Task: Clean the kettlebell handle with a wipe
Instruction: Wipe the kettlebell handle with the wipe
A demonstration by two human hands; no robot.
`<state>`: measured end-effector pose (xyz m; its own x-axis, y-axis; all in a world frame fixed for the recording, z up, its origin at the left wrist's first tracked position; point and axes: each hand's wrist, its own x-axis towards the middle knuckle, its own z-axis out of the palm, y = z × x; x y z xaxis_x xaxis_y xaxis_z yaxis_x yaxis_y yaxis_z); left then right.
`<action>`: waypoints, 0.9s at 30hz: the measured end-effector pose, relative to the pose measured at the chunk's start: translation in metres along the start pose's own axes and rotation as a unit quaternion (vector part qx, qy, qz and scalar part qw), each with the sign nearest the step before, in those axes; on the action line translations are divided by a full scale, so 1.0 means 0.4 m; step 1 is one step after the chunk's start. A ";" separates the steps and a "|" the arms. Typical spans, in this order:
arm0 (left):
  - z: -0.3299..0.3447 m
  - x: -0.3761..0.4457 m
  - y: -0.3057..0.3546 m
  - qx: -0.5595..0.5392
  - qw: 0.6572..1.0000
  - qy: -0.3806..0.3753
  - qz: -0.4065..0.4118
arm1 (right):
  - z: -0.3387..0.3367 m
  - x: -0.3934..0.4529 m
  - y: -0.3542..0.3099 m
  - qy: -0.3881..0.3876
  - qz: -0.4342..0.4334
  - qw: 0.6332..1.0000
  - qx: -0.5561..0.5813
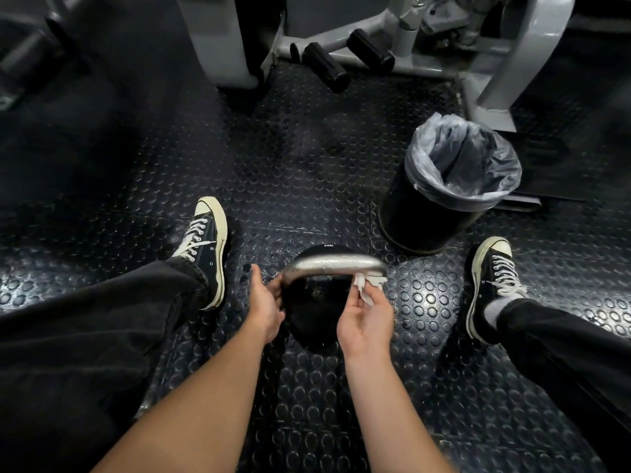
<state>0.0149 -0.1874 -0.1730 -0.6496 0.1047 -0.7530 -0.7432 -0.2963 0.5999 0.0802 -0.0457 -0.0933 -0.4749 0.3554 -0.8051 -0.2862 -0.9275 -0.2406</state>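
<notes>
Silver handle arched over the black kettlebell; its left end was gripped by the left hand, and a crumpled white wipe was pinched against its right end by the right hand.

A black kettlebell is set on the studded rubber floor between two black sneakers, its silver handle gripped at its left end by the left hand. A crumpled white wipe is pinched by the right hand and pressed against the handle's right end. A black lined bin is seen near the kettlebell, toward the floor's far right, beneath grey machine frames.
</notes>
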 end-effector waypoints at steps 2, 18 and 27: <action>-0.002 0.004 -0.001 -0.001 1.000 -0.003 -0.001 | 0.007 0.004 0.001 0.003 -0.009 1.000 -0.005; 0.000 0.004 -0.003 0.002 1.000 -0.010 -0.004 | 0.058 0.017 0.001 0.055 -0.018 0.998 0.016; -0.005 0.006 -0.002 0.004 1.000 -0.008 -0.006 | 0.045 0.000 0.003 0.057 -0.019 0.998 0.017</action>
<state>0.0140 -0.1888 -0.1758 -0.6439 0.1235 -0.7551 -0.7515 -0.2875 0.5938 0.0648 -0.0446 -0.0840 -0.3667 0.3730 -0.8523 -0.3304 -0.9086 -0.2555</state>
